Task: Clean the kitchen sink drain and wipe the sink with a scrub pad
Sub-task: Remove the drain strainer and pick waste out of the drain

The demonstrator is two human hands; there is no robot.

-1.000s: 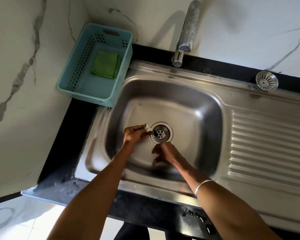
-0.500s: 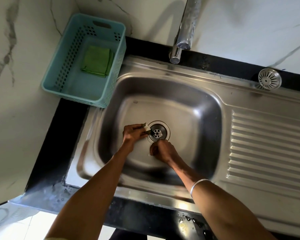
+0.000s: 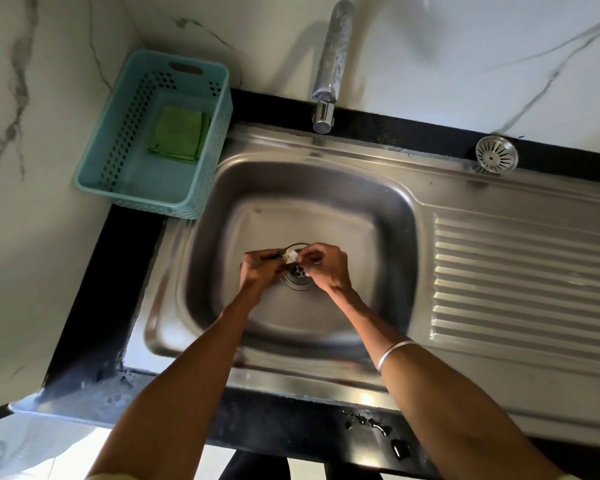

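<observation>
The steel sink point(image 3: 309, 209) has a round drain point(image 3: 298, 277) in the middle of its bowl. Both hands meet just above the drain. My left hand point(image 3: 262, 270) is closed on small bits of debris point(image 3: 290, 255), a pale scrap and something greenish. My right hand point(image 3: 328, 266) pinches the same scrap from the right with its fingertips. The hands hide part of the drain. A green scrub pad point(image 3: 179, 135) lies folded in the teal basket point(image 3: 118, 133) at the back left. The loose drain strainer point(image 3: 496, 158) rests on the counter at the back right.
A chrome tap point(image 3: 329, 64) reaches over the back rim of the sink. The ribbed draining board point(image 3: 520, 282) fills the right side. Black counter edge runs along the front, with water drops point(image 3: 374, 424) near the right. Marble walls close the back and left.
My right hand has lifted from the sink floor below the drain and come up to meet the left hand over the drain. The camera has shifted slightly.
</observation>
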